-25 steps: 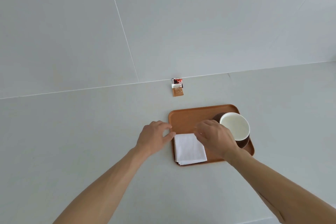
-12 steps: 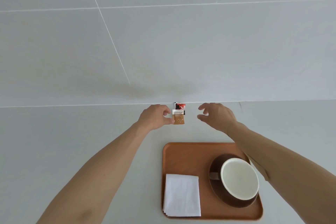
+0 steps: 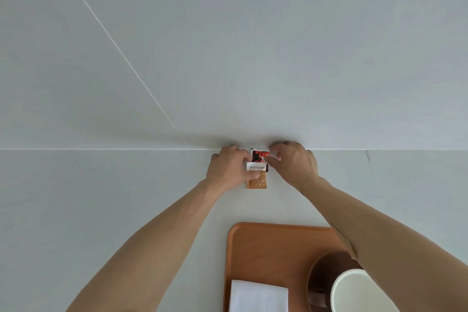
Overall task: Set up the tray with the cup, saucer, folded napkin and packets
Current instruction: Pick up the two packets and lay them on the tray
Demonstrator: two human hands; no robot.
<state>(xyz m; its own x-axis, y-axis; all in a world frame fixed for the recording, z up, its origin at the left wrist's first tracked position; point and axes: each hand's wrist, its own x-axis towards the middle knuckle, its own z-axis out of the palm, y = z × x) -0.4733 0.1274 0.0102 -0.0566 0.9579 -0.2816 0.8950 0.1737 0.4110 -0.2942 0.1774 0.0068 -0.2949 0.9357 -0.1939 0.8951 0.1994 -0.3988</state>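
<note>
Two small packets lie at the far edge of the grey table, against the wall: an orange-and-white packet (image 3: 257, 180) in front and a red-and-black packet (image 3: 258, 155) behind it. My left hand (image 3: 228, 168) pinches the orange-and-white packet with thumb and fingers. My right hand (image 3: 293, 163) grips the red-and-black packet's right edge. Near me sits the brown tray (image 3: 268, 248). On it are a folded white napkin (image 3: 258, 296) at the left and a white cup (image 3: 359, 291) on a dark brown saucer (image 3: 326, 273) at the right, partly under my right forearm.
The grey table meets a pale tiled wall (image 3: 228, 58) right behind the packets. Both my forearms reach across the table, the right one passing over the tray's far right corner.
Both hands left the napkin on the tray and reached forward to the packets. They have now closed on the packets. The view has tilted so the tray sits lower in frame.
</note>
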